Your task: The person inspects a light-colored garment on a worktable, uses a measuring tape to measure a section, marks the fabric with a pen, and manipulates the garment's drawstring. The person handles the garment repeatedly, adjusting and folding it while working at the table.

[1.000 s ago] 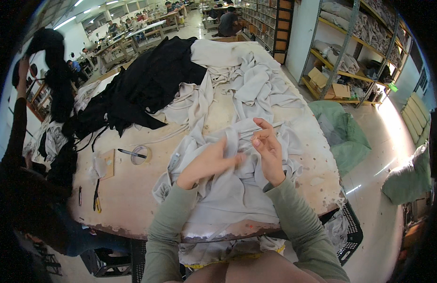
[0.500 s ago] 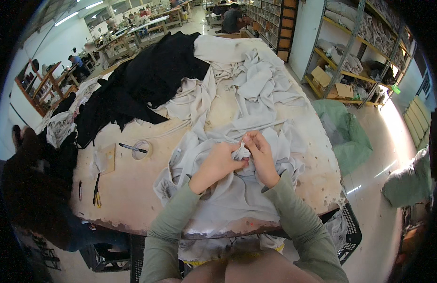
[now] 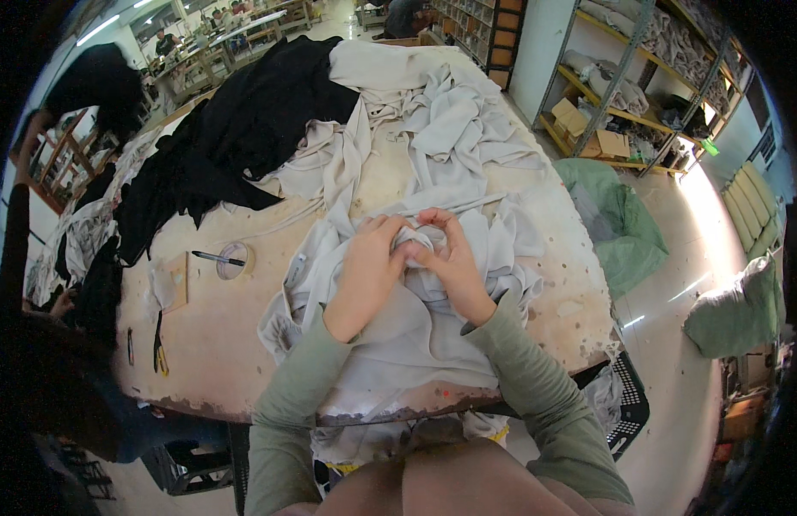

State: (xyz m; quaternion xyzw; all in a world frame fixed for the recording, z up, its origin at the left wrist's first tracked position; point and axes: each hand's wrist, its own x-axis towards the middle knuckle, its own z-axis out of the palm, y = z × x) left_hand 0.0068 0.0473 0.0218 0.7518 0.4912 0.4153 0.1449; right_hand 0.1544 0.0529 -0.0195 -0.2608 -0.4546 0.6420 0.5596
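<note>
My left hand (image 3: pixel 372 275) and my right hand (image 3: pixel 450 267) meet over a crumpled pale grey fabric (image 3: pixel 407 348) on the worktable (image 3: pixel 562 335), their fingers closed around a bunched bit of it. The right index finger arches over the top, and the fingertips are partly hidden in the folds. Left of the fabric lie a tape roll (image 3: pixel 237 273) with a pen (image 3: pixel 207 256) across it, a small board (image 3: pixel 181 292) and a yellow-black cutter (image 3: pixel 161 357). A large black cloth (image 3: pixel 235 129) and more pale fabric (image 3: pixel 450 120) cover the far part of the table.
At the left edge a co-worker's arm (image 3: pixel 24 150) is raised with black cloth (image 3: pixel 89 77). A green sack (image 3: pixel 626 258) and a black crate (image 3: pixel 630 404) stand right of the table, shelving (image 3: pixel 630 86) behind. Other workers sit at distant benches (image 3: pixel 218 47).
My hands, apart a second ago with the right one raised, have come together on the fabric. The co-worker's arm dropped, then rose again with black cloth. The view has shifted slightly.
</note>
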